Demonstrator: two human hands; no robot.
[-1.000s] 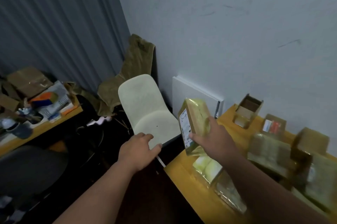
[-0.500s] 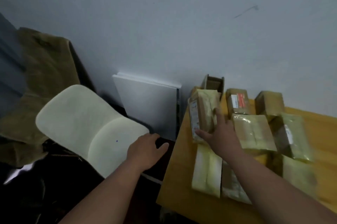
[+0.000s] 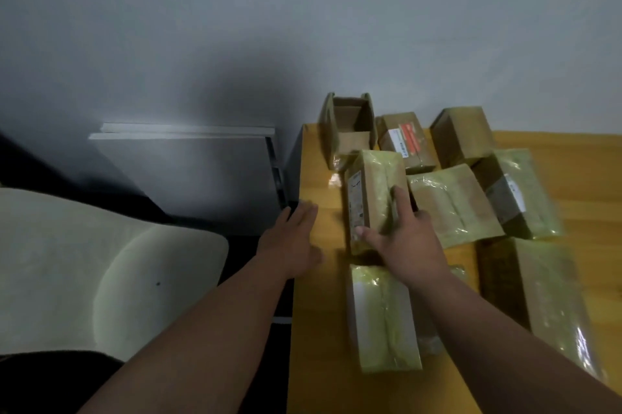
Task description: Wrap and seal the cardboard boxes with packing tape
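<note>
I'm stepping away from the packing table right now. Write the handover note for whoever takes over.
Right hand: grip on the wrapped box, which stands on the wooden table, thumb on its labelled side and fingers on the taped face.
Left hand: open, fingers straight, over the table's left edge, holding nothing.
Done: several tape-wrapped boxes lie around it, including one nearer the person.
Left: the open cardboard box at the back by the wall is unsealed; the red-labelled box beside it looks less wrapped. No tape roll is in view.

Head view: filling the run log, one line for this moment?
right hand grips tape-wrapped brown cardboard box | box on yellow wooden table | left hand open
</note>
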